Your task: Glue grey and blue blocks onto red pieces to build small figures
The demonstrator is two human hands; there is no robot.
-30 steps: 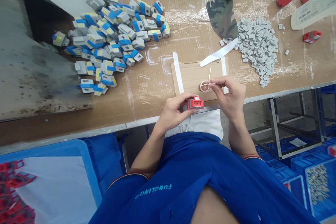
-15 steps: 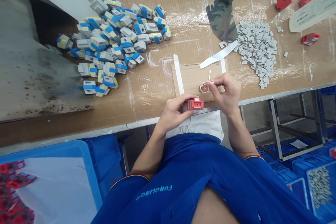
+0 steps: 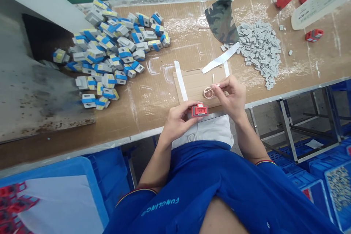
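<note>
My left hand point(image 3: 179, 119) is closed around a small red and grey plastic toy piece point(image 3: 201, 110), its hollow side facing up, at the table's front edge. My right hand point(image 3: 232, 95) pinches a thin pale cotton swab point(image 3: 214, 87), which reaches over a small round dish point(image 3: 208, 93). The swab's tip is too small to make out clearly. Behind the dish, another white-tipped cotton swab point(image 3: 213, 79) points away from me. The dish sits on a cardboard piece point(image 3: 192, 82) with white strips of tape at its sides.
A heap of grey, blue and yellow toy pieces point(image 3: 117, 49) covers the left. Small grey parts point(image 3: 260, 45) are piled at right beside a camouflage cloth point(image 3: 222, 22). A translucent bottle point(image 3: 319, 3) lies near red pieces point(image 3: 314, 35). A blue bin point(image 3: 94, 186) stands lower left.
The view has shifted slightly. The right hand's swab now extends over the dish, where earlier it was mostly hidden by the fingers. The left hand still holds the red toy piece.
</note>
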